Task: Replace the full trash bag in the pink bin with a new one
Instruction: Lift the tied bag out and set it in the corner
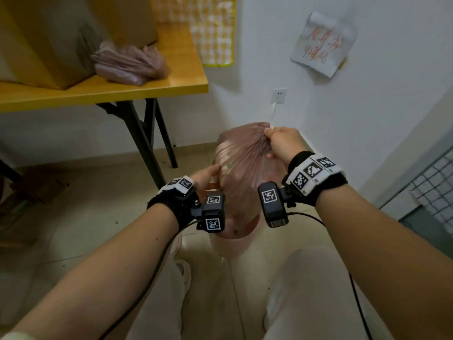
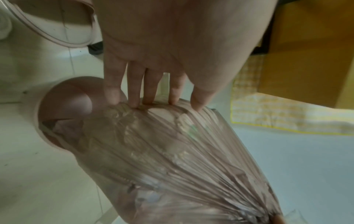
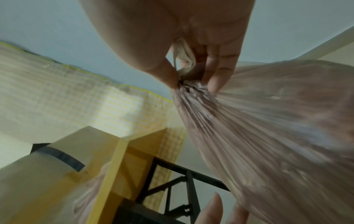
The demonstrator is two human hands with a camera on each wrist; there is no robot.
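Note:
The full trash bag [image 1: 242,165], thin pinkish translucent plastic, hangs lifted most of the way out of the pink bin [image 1: 230,240] on the floor between my feet. My right hand [image 1: 282,141] grips its gathered neck [image 3: 191,87] together with the pale drawstring [image 3: 184,50]. My left hand [image 1: 206,175] is flat, its straight fingertips [image 2: 134,103] touching the bag's side [image 2: 172,151]. In the left wrist view the bin's open mouth [image 2: 41,115] shows below the bag. A heap of folded pink bags [image 1: 130,65] lies on the table.
A yellow table [image 1: 152,87] with black folding legs [image 1: 137,133] stands left of the bin and carries a cardboard box [image 1: 49,40]. A wall socket [image 1: 279,95] and a paper note [image 1: 323,42] sit on the white wall behind. A pink ring-shaped lid [image 2: 47,36] lies on the floor.

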